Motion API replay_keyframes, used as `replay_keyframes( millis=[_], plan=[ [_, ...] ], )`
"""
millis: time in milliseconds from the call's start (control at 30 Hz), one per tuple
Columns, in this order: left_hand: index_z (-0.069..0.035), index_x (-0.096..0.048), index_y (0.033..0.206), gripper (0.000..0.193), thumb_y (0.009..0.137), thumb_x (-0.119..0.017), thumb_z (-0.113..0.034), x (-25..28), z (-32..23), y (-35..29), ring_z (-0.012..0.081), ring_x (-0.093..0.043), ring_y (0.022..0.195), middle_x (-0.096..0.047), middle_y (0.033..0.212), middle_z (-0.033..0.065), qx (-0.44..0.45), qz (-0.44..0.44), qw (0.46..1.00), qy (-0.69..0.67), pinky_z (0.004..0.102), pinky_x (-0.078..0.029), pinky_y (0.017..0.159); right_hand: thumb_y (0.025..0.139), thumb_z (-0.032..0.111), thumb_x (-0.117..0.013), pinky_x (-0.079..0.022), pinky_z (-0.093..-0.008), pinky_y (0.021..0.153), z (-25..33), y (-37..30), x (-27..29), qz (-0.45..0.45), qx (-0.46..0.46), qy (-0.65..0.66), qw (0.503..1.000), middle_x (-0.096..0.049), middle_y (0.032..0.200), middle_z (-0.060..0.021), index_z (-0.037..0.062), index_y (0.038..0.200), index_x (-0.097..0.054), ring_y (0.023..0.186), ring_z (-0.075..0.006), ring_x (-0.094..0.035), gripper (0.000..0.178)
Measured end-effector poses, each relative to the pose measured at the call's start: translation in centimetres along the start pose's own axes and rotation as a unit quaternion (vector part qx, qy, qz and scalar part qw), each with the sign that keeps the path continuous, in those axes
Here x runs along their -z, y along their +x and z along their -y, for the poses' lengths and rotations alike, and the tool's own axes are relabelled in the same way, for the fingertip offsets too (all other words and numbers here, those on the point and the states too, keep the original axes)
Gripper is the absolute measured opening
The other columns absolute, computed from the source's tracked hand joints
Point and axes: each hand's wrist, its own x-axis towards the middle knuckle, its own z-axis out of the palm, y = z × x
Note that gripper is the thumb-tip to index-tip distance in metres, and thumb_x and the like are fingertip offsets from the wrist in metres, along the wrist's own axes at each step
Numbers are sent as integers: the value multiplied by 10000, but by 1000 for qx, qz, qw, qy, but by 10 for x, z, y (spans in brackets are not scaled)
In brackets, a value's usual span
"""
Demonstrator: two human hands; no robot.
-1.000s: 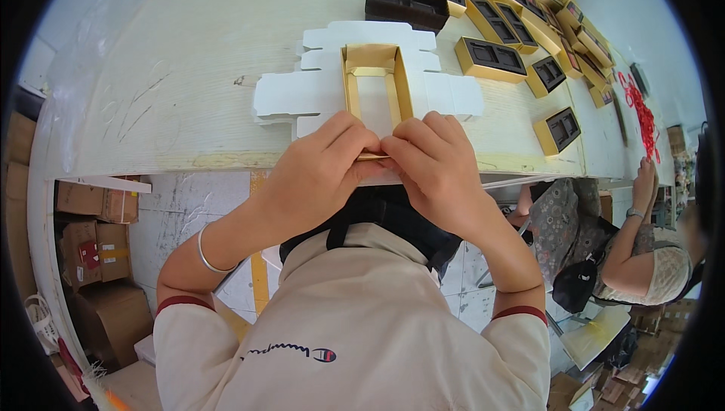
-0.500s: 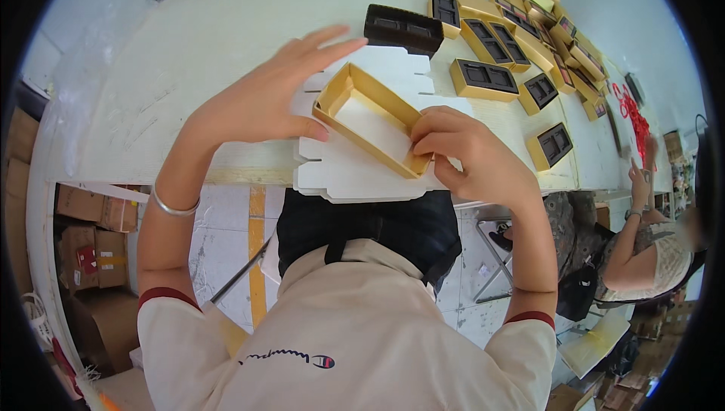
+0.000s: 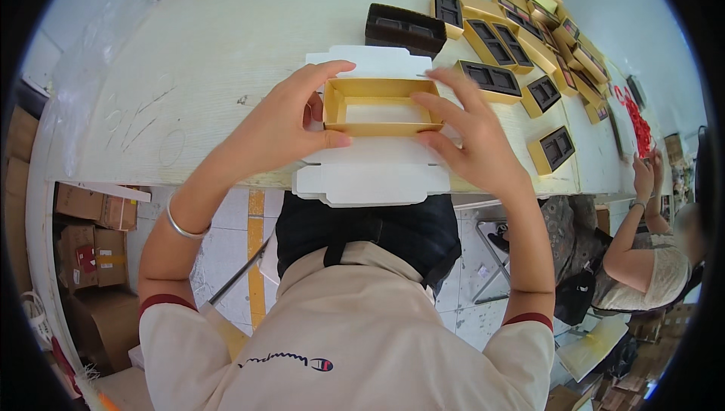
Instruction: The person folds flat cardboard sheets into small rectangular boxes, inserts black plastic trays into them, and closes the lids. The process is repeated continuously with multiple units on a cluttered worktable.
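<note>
The gold box (image 3: 383,130) is clamped by fingers of the left hand (image 3: 287,120) at its left end and the right hand (image 3: 477,133) at its right; beneath it, white card (image 3: 374,183) is spread.

This looks like a small packing workshop: on a long pale worktop (image 3: 174,109), an open gold box (image 3: 377,129) lies over flat white card sheets (image 3: 370,177), and a crowd of other boxes (image 3: 537,53) with black inserts (image 3: 489,78) spreads to the right. Brown cartons (image 3: 94,248) are stacked underneath at the left, and a co-worker (image 3: 634,271) sits farther along, near a pile of red cord (image 3: 639,125).
</note>
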Motion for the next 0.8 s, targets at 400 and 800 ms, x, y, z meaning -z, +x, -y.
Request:
replay_keyframes(
  millis=[400, 800],
  plan=[
    [-80, -423, 1321, 727, 686, -776, -71, -34, -11, -11, 311, -602, 825, -535, 949, 141, -107, -119, 972, 171, 383, -510, 706, 838, 215, -651, -470, -318, 682, 45, 69, -28, 299, -204, 274, 891, -636, 795, -144, -25, 877, -641, 731, -236, -600, 243],
    [-79, -464, 1282, 641, 709, -753, -74, -36, -8, -13, 267, -600, 816, -532, 949, 123, -123, -120, 974, 146, 335, -510, 719, 892, 170, -530, -495, -374, 666, 51, 64, -36, 310, -91, 15, 946, -654, 789, -141, -6, 859, -641, 734, -305, -631, 211]
  ],
)
